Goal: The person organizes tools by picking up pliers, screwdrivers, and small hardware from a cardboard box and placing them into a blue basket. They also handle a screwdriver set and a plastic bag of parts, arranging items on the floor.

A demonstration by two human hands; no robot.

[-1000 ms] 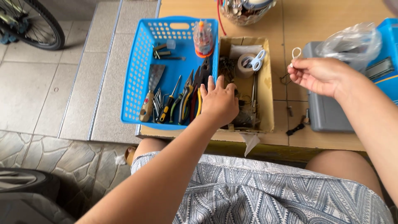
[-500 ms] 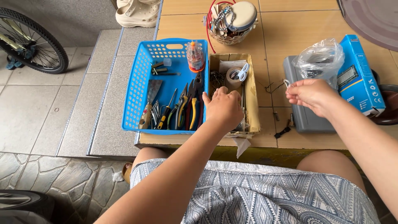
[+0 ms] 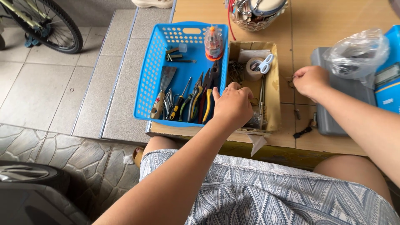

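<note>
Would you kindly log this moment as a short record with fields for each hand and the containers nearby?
Left hand: left hand reaches into the cardboard box, fingers curled; any grasp is hidden.
Right hand: right hand closed beside the box, in front of the grey case; contents not visible.
Box contents: tape roll, scissors.
Blue basket: blue basket holds pliers and a screwdriver.

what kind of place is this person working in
Probably a home porch or entryway used for sorting tools: a spoked bicycle wheel on grey floor tiles, and a blue perforated plastic basket of pliers and screwdrivers.
</note>
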